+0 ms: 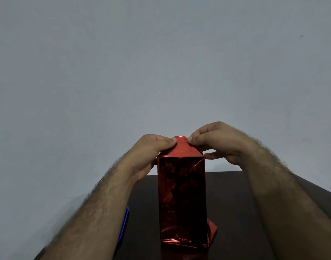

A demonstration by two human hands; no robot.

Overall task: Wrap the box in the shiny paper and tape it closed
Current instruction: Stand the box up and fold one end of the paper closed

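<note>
Standing upright mid-table (236, 184), the box (181, 199) wears red paper (181, 150). Left hand (151, 154) at 10 o'clock & right hand (219, 141) at 2 o'clock pinch its top flap. Blue object (124, 225) sits at 8 o'clock.

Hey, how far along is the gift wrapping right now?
The box stands upright on the dark table, its visible faces already covered in shiny red paper. In hand: the left hand and right hand pinch the top flap, folding that end. Left: the crumpled bottom end looks unfinished, and no tape is visible yet.
</note>
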